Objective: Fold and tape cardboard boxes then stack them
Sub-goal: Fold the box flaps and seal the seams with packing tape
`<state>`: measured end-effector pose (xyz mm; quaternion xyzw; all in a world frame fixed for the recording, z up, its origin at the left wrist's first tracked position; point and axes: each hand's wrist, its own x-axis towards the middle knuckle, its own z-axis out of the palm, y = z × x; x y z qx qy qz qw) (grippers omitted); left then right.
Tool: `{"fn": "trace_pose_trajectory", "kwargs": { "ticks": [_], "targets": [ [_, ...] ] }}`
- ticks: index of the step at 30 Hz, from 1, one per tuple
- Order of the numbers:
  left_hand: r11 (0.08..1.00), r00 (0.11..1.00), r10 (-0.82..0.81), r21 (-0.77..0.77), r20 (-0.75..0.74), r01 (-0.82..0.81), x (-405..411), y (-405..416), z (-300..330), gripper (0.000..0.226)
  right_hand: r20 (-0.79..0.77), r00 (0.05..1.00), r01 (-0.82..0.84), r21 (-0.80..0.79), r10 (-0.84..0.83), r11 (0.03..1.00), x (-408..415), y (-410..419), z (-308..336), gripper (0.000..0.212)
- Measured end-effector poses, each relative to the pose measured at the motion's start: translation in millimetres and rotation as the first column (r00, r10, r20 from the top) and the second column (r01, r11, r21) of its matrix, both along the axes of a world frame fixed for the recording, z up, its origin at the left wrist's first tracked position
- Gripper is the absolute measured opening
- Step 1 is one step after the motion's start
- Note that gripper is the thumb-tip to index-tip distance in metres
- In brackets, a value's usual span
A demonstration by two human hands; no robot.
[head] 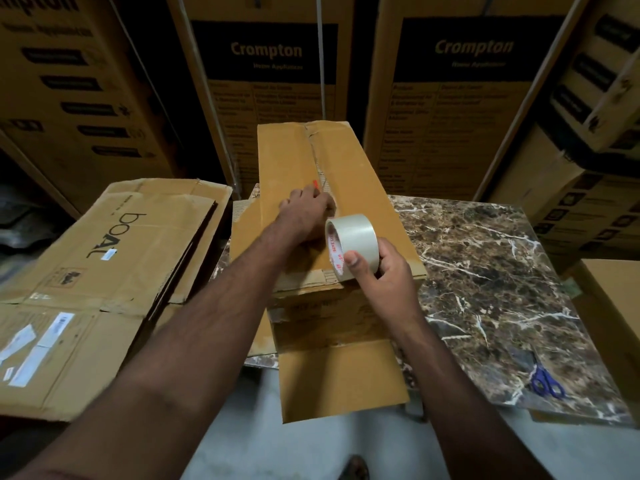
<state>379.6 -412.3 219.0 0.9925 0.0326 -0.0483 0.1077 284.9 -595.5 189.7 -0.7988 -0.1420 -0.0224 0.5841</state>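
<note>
The cardboard box point(325, 188) lies on the marble surface point(485, 271), its top seam facing up. To tape it well, keep the strip centred on the seam and pull it tight while pressing. The right hand point(388, 271) curls around the tape roll point(351, 245). The left hand point(304, 209) rests on the seam, seemingly pinching the tape's end.

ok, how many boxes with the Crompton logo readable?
2. One Crompton box stands behind the box being taped, the other Crompton box to its right. A partly cropped one at far left may match.
</note>
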Motion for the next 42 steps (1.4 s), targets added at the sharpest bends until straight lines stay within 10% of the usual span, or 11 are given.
{"fn": "trace_pose_trajectory", "kwargs": {
  "ticks": [15,21,28,35,42],
  "targets": [
    [0.999,0.995,-0.016,0.044,0.102,0.011,-28.9,-8.9,-3.0,0.044,0.010,1.000,-0.008,0.038,0.008,0.999,-62.1,-24.6,-1.6,0.039],
    [0.996,0.981,-0.091,-0.003,-0.170,0.092,-47.7,-13.0,4.7,0.083,-0.067,0.996,-0.052,0.056,0.056,0.997,-70.4,-28.7,-11.1,0.030],
    [0.996,0.961,-0.086,0.049,0.261,0.076,-89.1,-35.7,-14.9,0.039,-0.035,0.998,-0.059,0.067,0.061,0.996,-94.9,-28.3,-22.8,0.010],
    [0.995,0.986,-0.094,0.049,0.136,0.088,-98.2,-40.5,-6.4,0.046,-0.057,0.998,-0.028,0.090,0.033,0.996,-103.9,-28.1,-41.8,0.023],
    [0.963,0.970,-0.219,0.135,-0.104,0.231,-122.1,-28.5,-23.4,0.101,-0.131,0.991,0.041,0.010,-0.040,0.999,-118.3,-30.2,-68.1,0.014]
  ]
}}
